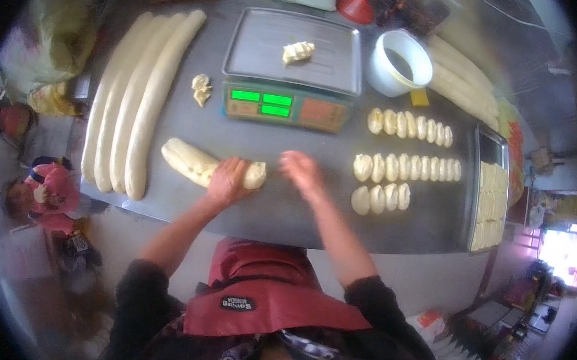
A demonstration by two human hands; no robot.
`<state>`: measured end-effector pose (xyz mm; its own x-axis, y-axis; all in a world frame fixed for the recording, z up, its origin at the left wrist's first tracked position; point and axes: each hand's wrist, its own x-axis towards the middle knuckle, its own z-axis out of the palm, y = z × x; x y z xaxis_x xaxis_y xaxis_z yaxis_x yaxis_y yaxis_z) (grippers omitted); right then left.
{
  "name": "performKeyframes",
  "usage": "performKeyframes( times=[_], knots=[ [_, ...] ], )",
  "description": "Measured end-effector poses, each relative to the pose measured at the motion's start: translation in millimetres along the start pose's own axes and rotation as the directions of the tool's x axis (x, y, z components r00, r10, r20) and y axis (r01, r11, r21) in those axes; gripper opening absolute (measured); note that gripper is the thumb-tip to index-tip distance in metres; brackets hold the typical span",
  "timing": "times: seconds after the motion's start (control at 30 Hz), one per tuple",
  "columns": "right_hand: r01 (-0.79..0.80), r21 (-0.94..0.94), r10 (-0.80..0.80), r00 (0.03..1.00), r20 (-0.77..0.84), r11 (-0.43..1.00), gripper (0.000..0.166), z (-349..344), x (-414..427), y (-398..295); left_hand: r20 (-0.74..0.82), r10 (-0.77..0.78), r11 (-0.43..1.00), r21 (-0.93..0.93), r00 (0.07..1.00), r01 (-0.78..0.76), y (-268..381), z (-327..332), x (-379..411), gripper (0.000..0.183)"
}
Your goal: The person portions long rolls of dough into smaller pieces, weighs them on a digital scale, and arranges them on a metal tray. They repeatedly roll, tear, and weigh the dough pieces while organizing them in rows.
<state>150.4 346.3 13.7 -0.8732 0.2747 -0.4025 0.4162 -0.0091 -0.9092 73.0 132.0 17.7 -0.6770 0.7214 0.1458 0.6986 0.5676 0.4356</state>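
My left hand (228, 181) is wrapped around a thick dough log (187, 160) near its right end. A torn, cut-looking end (255, 175) of the log sticks out past my thumb side. To the right of it, and apart from the dough, my right hand (302, 172) hangs over the steel table; it is blurred, with no object visible in it. Beyond my hands stands a digital scale (287, 104) with lit green displays. Its metal tray (259, 38) bears a small lump of dough pieces (298, 52). A dough scrap (201, 89) lies left of the scale.
Several long dough rolls (141, 100) lie at left. On the right are rows of small dough pieces (407, 168), a white tub (400, 66) of liquid, and a tray (493, 146) of dough pieces at the table's edge. More rolls (462, 82) lie behind. A person (53, 193) is at far left.
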Motion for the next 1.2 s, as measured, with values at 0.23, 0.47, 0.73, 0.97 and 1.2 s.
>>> performKeyframes(
  times=[0.23,0.47,0.73,0.97,1.2],
  knots=[
    [0.060,0.255,-0.013,0.983,-0.180,0.965,0.018,93,30,20,0.041,-0.178,0.984,0.036,0.983,0.177,11,14,12,0.038],
    [-0.001,0.364,0.129,0.936,-0.328,0.931,0.011,80,47,20,0.140,-0.353,0.912,0.273,0.925,0.307,39,29,42,0.018],
    [-0.165,0.250,0.228,0.941,-0.249,0.954,0.008,44,30,-7,0.122,-0.400,0.838,0.450,0.908,0.309,49,35,60,0.017],
    [0.312,-0.295,-0.372,0.911,-0.176,0.903,0.025,-44,69,-179,-0.584,-0.503,0.864,-0.322,0.637,0.387,3,-54,8,0.020],
    [0.623,-0.779,-0.832,0.469,0.297,0.073,0.042,-79,188,-165,-0.322,0.006,0.996,0.089,0.947,0.024,67,-107,5,0.017]
  ],
)
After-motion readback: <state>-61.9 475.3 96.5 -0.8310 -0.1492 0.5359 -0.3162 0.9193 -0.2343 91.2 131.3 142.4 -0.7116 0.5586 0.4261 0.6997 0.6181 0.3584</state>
